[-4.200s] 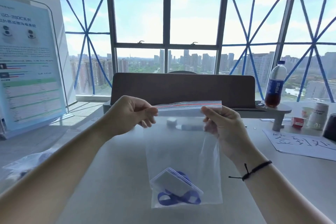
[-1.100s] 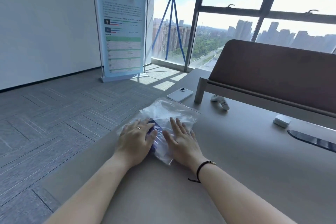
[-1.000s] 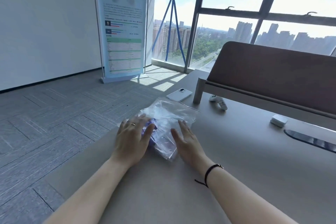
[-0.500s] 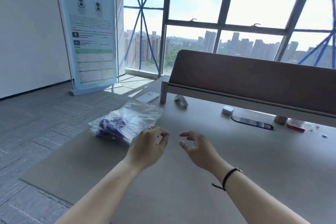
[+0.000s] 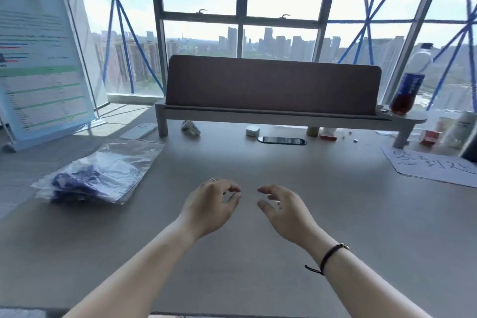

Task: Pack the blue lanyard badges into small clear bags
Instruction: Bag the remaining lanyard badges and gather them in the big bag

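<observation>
Near the bench's left edge, the stack of clear bags (image 5: 96,178) with blue lanyard badges (image 5: 71,183) lies released as your left hand (image 5: 210,205) and right hand (image 5: 282,210) hover mid-bench, fingers loosely apart, empty, ready for another bag.

Hardly any writing is showing clearly enough to read.
Large handwritten characters are sitting on the white paper sheet (image 5: 436,166); banner (image 5: 38,64) print and bottle (image 5: 409,85) label are blurring out.

Glossy clear plastic bags (image 5: 111,173), matt table (image 5: 361,214)
</observation>
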`<move>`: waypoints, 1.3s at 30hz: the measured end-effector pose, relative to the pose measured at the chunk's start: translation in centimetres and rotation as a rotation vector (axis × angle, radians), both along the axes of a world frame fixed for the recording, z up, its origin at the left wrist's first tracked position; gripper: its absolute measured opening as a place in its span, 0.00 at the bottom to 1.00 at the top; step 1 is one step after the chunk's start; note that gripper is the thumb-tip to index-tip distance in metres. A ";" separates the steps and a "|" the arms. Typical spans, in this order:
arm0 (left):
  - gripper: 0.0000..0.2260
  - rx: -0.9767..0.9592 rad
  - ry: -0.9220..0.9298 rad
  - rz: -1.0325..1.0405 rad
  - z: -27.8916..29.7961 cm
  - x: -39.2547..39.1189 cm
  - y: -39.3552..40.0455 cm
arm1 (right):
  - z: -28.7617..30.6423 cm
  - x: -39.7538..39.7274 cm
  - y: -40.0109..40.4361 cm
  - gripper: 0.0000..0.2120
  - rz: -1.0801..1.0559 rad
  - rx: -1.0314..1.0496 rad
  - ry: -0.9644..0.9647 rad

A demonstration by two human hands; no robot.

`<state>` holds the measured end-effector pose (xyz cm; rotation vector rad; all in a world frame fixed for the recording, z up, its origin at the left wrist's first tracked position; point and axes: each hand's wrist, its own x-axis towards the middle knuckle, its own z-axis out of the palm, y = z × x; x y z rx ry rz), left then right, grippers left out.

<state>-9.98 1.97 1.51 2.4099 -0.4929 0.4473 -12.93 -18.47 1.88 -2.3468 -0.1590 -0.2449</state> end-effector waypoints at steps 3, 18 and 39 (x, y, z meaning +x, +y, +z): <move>0.11 -0.053 0.013 0.013 -0.6 0.0 -0.4 | -1.3 -0.7 -0.1 0.12 -0.001 0.055 0.002; 0.05 -0.094 0.032 0.386 2.4 12.4 14.2 | -0.1 16.6 16.6 0.18 0.247 0.169 0.143; 0.33 -0.254 1.126 0.773 4.7 15.5 34.6 | 2.8 18.6 35.1 0.47 -0.361 0.740 1.001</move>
